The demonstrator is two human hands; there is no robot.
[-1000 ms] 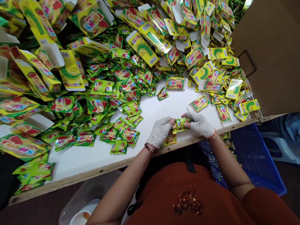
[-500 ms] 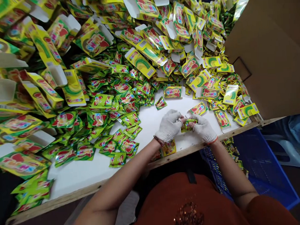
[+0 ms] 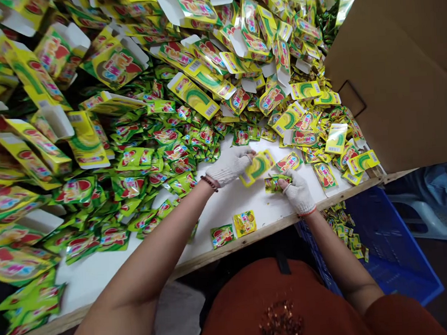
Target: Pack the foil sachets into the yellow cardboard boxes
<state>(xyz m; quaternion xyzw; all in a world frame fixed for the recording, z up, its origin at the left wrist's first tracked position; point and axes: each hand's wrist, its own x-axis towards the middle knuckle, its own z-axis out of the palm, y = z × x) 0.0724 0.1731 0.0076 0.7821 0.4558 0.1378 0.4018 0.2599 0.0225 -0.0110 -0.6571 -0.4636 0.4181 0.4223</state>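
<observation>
In the head view, my left hand (image 3: 229, 167), in a white knitted glove with bare fingertips, grips a small yellow carton (image 3: 259, 168) by its upper left side. The carton is tilted above the white tabletop (image 3: 206, 212) and slightly blurred. My right hand (image 3: 299, 193), gloved alike, pinches green candy packets (image 3: 273, 184) between thumb and fingers, just right of and below the carton. How many it holds I cannot tell. Close to the table's front edge lie a green packet (image 3: 222, 235) and a yellow packet (image 3: 244, 223). Another yellow packet (image 3: 288, 161) rests beyond my right hand.
Green packets (image 3: 170, 135) are heaped at the left and centre. Many yellow cartons (image 3: 119, 66), some with open flaps, pile behind them. A brown cardboard box (image 3: 390, 81) stands at the right. Below the wooden table edge (image 3: 263, 232) is a blue crate (image 3: 394, 259) containing small packets.
My left hand has left the packets in my right hand, moved up and left, and taken hold of a yellow carton from the tabletop. My right hand keeps its hold. The view has shifted slightly.
</observation>
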